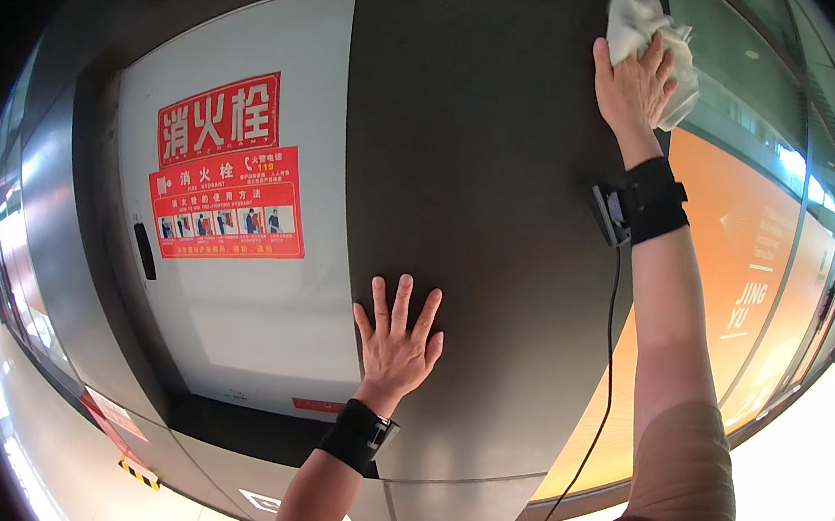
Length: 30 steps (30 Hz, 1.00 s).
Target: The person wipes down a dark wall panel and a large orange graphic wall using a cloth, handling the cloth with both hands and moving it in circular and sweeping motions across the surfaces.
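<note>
My left hand (398, 341) lies with fingers spread against a dark wall panel (484, 192), just right of the white fire hydrant cabinet door (247, 312). Higher up, at the panel's right edge, my right hand (636, 86) presses on a crumpled white cloth (679, 90); part of the cloth shows above and to the right of the fingers. Both wrists wear black straps; the right one carries a small device (610, 215) with a black cable (613, 340) hanging from it.
Red printed signs (227, 201) and a black handle (145, 251) are on the cabinet door. A recessed dark frame surrounds the door. To the right stands a glass wall with an orange printed panel (694, 287). Yellow-and-black striped tape (139, 473) shows at lower left.
</note>
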Tool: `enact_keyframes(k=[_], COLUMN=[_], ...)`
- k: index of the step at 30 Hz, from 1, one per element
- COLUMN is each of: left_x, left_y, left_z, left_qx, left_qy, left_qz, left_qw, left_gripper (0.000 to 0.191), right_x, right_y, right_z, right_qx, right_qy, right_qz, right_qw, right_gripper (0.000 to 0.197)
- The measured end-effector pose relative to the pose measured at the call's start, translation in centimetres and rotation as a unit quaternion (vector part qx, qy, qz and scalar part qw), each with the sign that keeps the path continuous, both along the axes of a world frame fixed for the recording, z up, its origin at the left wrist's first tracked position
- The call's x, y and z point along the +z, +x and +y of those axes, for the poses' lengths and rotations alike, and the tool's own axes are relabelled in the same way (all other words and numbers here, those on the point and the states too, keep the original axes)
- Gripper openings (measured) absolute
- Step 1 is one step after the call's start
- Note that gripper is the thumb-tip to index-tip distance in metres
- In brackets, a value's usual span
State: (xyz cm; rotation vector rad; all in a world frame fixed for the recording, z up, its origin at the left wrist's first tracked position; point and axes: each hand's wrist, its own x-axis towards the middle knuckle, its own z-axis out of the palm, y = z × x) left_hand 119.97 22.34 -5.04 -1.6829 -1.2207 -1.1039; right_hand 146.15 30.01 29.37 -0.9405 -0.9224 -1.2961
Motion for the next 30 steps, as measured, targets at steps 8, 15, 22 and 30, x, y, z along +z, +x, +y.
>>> enact_keyframes(k=[8, 15, 22, 30], left_x=[0.8, 7.2, 11.9, 18.7], left_y=[-0.9, 3.0, -4.1, -3.7], left_z=[-1.2, -3.2, -4.3, -1.9], left_qx=[-0.049, -0.463, -0.696, -0.254], left_qy=[-0.026, -0.099, -0.014, 0.292], left_qz=[-0.029, -0.376, -0.455, -0.258], left_qw=[0.998, 0.796, 0.555, 0.885], left_gripper=[0.068, 0.051, 0.044, 0.044], right_x=[-15.8, -18.2, -19.8, -21.5], right_y=[-11.1, -12.0, -6.2, 3.1], right_z=[-6.3, -8.6, -10.5, -4.6], right_qx=[0.239, 0.320, 0.442, 0.249], right_qy=[-0.182, -0.301, -0.203, -0.208], right_qz=[-0.415, -0.441, -0.433, -0.220], right_qw=[0.859, 0.783, 0.759, 0.920], right_gripper=[0.054, 0.067, 0.054, 0.050])
